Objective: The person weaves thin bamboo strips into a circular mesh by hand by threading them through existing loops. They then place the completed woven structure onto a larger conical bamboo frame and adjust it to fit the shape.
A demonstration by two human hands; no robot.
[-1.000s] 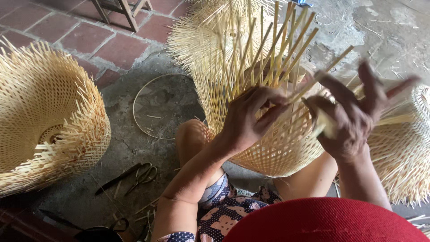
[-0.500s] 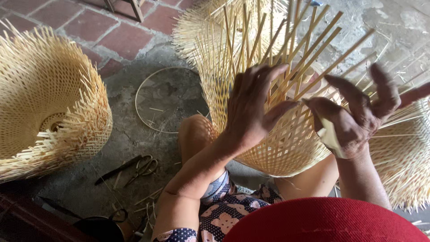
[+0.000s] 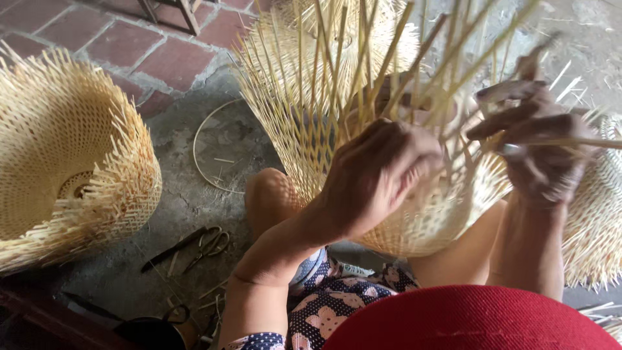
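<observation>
Half-woven pale bamboo basket with long loose upright strips (image 3: 337, 129) sits in the person's lap, between the knees, open weave facing up toward the camera. Left hand (image 3: 382, 175) is curled over the rim of the basket, fingers (image 3: 421, 162) tucked in among the strips; it presses on the weave, but whether it pinches a single strip is hidden. Right hand (image 3: 541, 149) is at the right side of the basket, fingers bent around a thin flat bamboo strip (image 3: 583, 142) that runs out to the right; motion blur, so the grip detail is unclear.

On the grey concrete floor (image 3: 194, 214): finished pale bamboo woven shade with frayed strip ends (image 3: 71, 155) lies on its side near the left edge, well apart from the hands. Thin wire hoop (image 3: 214, 149) lies flat between it and the lap basket. Dark metal scissors (image 3: 207, 243) lie nearer the person, below the hoop. Another woven bamboo piece (image 3: 596, 220) sits just beside the right forearm. Red brick paving (image 3: 123, 45) runs along the far edge. Red hat brim (image 3: 479, 321) fills the bottom.
</observation>
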